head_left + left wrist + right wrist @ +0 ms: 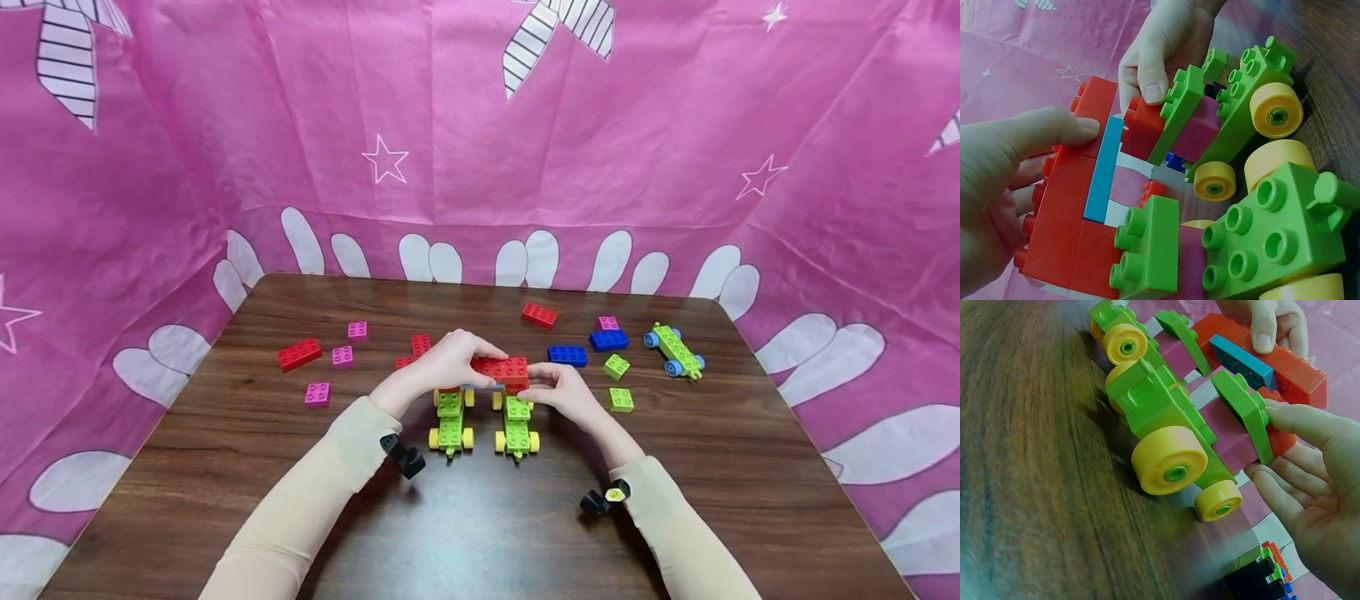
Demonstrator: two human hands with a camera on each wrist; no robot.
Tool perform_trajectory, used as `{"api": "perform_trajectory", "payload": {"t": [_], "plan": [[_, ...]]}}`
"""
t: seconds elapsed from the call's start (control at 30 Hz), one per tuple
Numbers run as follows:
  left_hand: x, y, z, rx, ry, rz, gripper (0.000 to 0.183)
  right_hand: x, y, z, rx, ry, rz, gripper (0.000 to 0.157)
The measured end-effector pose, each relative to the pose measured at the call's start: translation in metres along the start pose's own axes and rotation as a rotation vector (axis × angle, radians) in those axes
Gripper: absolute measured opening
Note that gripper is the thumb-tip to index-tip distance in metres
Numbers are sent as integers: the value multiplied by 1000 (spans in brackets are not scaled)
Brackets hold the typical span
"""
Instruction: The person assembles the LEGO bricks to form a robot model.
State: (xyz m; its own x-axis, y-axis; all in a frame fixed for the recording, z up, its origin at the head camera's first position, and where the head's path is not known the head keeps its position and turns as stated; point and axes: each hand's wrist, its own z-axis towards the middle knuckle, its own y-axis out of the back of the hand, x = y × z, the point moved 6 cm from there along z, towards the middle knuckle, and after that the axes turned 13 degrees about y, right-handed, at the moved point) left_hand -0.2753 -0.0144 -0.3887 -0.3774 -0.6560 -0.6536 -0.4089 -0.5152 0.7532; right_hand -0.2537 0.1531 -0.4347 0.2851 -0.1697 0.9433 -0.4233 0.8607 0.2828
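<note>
Two green toy car bases with yellow wheels, the left car [451, 432] and the right car [517, 435], stand side by side. Each carries a pink brick with a green brick above it. My left hand [453, 360] grips long red bricks [504, 368], its thumb on their side; a blue brick [1105, 172] is attached underneath. These red bricks join the stack on the left car, and their other end is tilted up over the right one. With thumb and fingers, my right hand [564, 390] holds the small red brick [1142, 128] on top of the right car's stack.
Loose red [299, 354] and pink bricks [317, 394] lie at left on the brown table [225, 467]. Blue bricks [567, 356], green bricks [620, 400] and a green car base with blue wheels [675, 350] are at right. Another red brick [539, 314] lies at the back.
</note>
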Motion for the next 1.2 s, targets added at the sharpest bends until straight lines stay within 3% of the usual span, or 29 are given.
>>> {"api": "perform_trajectory", "payload": {"t": [0.3, 0.8, 1.2], "plan": [[0, -5, 3, 13, -3, 19, 40, -32, 4, 2, -15, 9, 11, 41], [0, -10, 5, 17, 0, 25, 41, -31, 5, 1, -3, 54, -17, 42], [-4, -12, 10, 37, 2, -19, 47, -30, 3, 1, -9, 3, 1, 39]]}}
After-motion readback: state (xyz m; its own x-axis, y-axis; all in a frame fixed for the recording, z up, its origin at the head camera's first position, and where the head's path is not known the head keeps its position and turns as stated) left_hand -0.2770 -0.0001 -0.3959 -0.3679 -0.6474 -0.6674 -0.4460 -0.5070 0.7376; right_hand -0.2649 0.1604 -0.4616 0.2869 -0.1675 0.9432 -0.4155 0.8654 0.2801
